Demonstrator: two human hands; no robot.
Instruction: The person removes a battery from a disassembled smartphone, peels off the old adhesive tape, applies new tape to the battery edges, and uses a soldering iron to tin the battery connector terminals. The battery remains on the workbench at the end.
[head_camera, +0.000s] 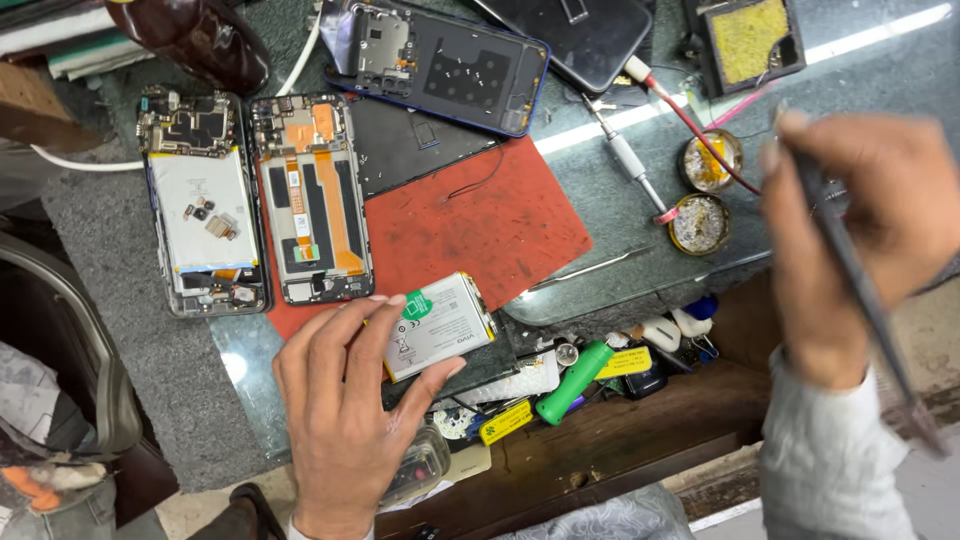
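The left hand (345, 400) clamps a white battery (440, 325) between thumb and fingers, at the near edge of the red mat (480, 230). The right hand (860, 235), well right of the mat and blurred, pinches a dark tool (860, 290). Left of the mat lie two opened phones (255, 200); beyond it a blue phone frame (440, 65); right of it, a soldering iron (625, 155)

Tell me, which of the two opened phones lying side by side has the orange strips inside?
The right one, next to the red mat, has orange ribbon strips. The left one shows a plain white panel instead.
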